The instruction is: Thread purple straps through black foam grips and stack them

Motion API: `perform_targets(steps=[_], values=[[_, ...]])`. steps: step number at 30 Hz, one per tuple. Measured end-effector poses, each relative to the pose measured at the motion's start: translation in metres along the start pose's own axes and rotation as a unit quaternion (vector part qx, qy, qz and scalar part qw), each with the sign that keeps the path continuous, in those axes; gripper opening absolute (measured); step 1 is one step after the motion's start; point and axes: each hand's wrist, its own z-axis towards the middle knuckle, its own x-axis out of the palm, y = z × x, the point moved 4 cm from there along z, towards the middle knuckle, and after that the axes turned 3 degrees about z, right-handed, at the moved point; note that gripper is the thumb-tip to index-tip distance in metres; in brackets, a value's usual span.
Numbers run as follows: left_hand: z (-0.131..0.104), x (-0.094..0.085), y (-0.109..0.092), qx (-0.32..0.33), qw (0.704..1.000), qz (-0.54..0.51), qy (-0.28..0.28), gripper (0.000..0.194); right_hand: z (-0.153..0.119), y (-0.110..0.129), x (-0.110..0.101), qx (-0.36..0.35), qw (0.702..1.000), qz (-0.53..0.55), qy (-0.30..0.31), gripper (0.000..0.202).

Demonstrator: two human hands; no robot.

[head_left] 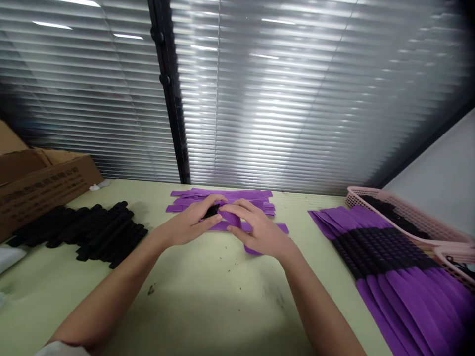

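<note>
My left hand [191,221] pinches a black piece [211,211] between thumb and fingers; my right hand [262,230] pinches a looped purple strap [230,217] just right of it, over the table's [208,306] far middle. Purple strips [226,193] lie beyond, black pads [107,235] left, banded straps [386,252] right.

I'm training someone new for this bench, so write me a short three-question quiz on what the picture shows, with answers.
1. True or false: the pile of black strips lies on the left side of the table.
2. The basket behind the purple-and-black bundle is: A) white, B) pink, C) green?
3. Fill in the colour: the right hand holds a ____ ribbed strip.

Key: 1. True. 2. B. 3. Purple.
</note>
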Motion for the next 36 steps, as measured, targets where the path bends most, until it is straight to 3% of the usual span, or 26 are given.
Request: perform_targets(steps=[13, 22, 36], values=[[0.0007, 0.0007, 0.0015, 0.020, 0.999, -0.007, -0.039, 0.034, 0.0010, -0.0021, 0.0018, 0.009, 0.996, 0.086, -0.017, 0.033], [0.0023, 0.0044, 0.0026, 0.032, 0.994, 0.011, -0.106, 0.031, 0.0044, 0.0004, 0.0026, -0.018, 0.990, 0.076, -0.115, 0.024], [0.0009, 0.0072, -0.0006, 0.038, 0.992, -0.002, -0.120, 0.026, 0.0045, 0.0062, 0.0036, -0.022, 0.974, 0.081, -0.212, 0.009]])
